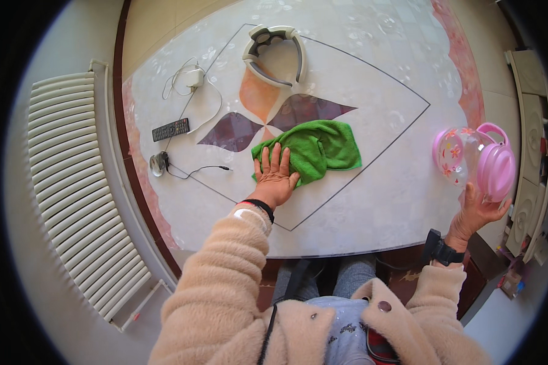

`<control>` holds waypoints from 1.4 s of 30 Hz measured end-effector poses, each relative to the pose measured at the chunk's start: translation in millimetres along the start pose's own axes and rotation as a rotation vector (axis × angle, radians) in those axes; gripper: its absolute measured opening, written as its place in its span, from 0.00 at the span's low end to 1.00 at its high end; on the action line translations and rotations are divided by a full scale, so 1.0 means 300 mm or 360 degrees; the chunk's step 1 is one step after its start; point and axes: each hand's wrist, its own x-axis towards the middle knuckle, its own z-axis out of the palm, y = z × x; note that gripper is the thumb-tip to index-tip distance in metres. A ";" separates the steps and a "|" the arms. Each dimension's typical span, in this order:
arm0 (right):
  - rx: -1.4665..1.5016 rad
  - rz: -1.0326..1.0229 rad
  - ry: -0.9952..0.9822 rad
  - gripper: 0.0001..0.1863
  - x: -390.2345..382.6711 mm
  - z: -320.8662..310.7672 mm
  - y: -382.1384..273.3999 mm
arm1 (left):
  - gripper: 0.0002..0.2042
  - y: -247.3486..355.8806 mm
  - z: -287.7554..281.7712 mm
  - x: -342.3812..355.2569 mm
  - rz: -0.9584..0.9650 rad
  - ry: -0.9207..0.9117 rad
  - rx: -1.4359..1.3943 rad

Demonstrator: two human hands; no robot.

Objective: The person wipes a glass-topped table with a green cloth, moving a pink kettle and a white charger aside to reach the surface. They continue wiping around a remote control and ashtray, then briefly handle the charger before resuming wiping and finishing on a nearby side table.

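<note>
left hand [274, 174] flat on green cloth [313, 149] — right hand [478, 213] lifts pink jug [476, 159]

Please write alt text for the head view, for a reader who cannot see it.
A person's left hand presses a green cloth on a patterned table, while the right hand holds up a pink jug. A remote control lies further left.

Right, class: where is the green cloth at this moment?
In the head view, the green cloth lies near the middle of the table, under the left hand, just below the dark petal pattern.
</note>
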 end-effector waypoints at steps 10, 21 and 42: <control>-0.0408 -0.0179 -0.0947 0.27 -0.271 0.162 -0.226 | 0.40 -0.005 0.013 0.003 0.0040 0.0063 -0.0144; -0.0613 -0.0941 -0.1861 0.28 -0.301 1.023 -0.292 | 0.40 -0.011 0.065 -0.002 0.0118 0.0271 -0.0188; -0.1453 -0.0593 -0.1456 0.12 -0.109 0.718 -0.046 | 0.40 -0.011 0.074 -0.006 0.0090 0.0243 -0.0172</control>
